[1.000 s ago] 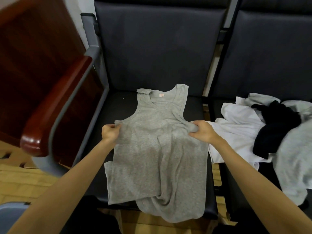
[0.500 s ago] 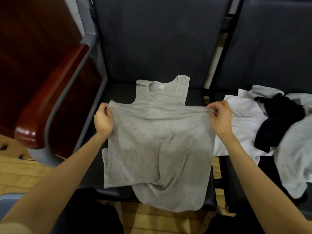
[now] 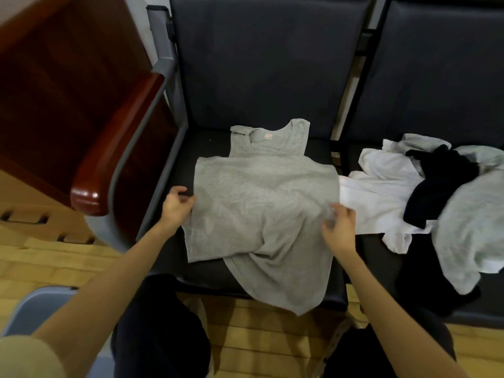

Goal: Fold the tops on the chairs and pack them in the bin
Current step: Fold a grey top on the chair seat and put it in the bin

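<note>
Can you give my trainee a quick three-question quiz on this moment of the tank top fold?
1. True or false: the grey tank top lies on the seat of the left chair with its neck label facing up.
2. Which garment lies on top of the pile on the right chair? A) black top B) red top C) striped top
3. Fill in: the left hand is at the tank top's ____ edge, and the right hand at the opposite edge.

Key: 1 true; 2 A; 3 left. The tank top's hem is twisted and hangs over the seat front.
</note>
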